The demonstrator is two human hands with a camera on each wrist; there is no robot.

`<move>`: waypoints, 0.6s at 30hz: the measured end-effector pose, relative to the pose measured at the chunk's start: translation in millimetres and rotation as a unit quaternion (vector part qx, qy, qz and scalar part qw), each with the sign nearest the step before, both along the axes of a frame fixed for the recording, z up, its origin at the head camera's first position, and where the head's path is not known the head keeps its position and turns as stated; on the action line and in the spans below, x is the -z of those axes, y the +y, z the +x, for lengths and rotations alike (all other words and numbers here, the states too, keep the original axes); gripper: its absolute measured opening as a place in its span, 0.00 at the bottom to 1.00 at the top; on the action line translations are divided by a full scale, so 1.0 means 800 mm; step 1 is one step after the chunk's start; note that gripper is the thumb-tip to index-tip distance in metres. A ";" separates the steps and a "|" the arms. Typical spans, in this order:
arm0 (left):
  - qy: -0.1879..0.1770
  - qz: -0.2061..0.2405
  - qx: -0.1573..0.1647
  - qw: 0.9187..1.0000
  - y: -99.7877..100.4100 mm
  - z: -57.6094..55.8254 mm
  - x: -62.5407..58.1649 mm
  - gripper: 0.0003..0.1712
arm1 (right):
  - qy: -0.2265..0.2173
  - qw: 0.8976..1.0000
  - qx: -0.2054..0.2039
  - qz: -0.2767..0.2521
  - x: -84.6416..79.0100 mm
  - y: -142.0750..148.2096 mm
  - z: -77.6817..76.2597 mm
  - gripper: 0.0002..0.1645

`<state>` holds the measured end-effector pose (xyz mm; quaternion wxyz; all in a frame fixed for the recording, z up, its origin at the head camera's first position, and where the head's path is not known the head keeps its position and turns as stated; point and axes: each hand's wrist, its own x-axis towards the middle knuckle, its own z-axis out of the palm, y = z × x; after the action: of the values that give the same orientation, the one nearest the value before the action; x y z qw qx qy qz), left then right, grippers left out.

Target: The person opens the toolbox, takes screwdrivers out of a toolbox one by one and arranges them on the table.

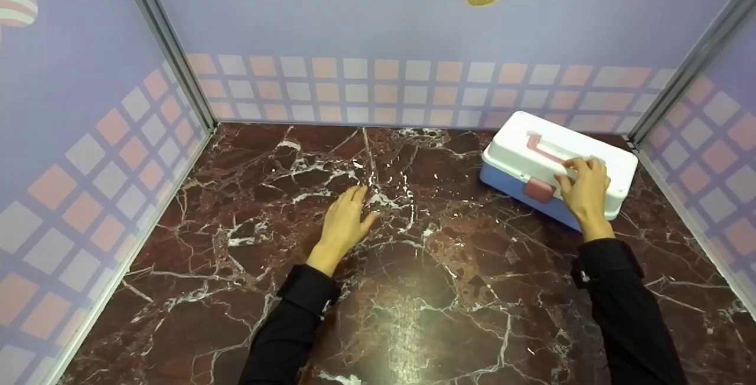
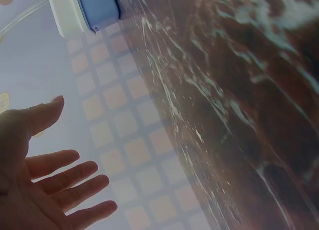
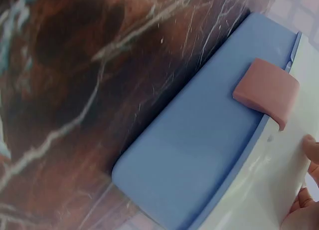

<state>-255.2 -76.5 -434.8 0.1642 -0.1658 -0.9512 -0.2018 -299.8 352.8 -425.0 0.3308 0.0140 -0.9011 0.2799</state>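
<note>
A toolbox [image 1: 520, 190] with a blue base, white lid, pink latch [image 3: 266, 88] and pink carrying handle [image 1: 546, 152] stands at the back right of the table. Its lid is down. My right hand [image 1: 587, 190] is over the lid, fingers curled at the right part of the handle and thumb toward the front edge. In the right wrist view only parts of the fingers [image 3: 303, 202] show at the edge, and their hold on the handle is partly hidden. Left of the middle, my left hand [image 1: 344, 219] hovers or lies over the table with nothing in it, fingers extended.
The brown marbled table [image 1: 236, 314] has white veins. A purple back panel [image 1: 354, 25] with pink and white squares closes off the far side, close behind the toolbox. Side panels [image 1: 77, 137] with metal corner posts stand left and right.
</note>
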 end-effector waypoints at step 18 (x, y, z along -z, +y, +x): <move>-0.034 -0.057 0.065 0.996 0.079 -0.025 -0.014 0.32 | 0.013 0.999 0.000 -0.049 0.005 -0.032 0.018 0.12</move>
<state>-275.5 -13.5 -423.8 0.1090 -0.2295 -0.9534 -0.1630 -285.6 327.4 -428.9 0.3428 0.0015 -0.8820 0.3234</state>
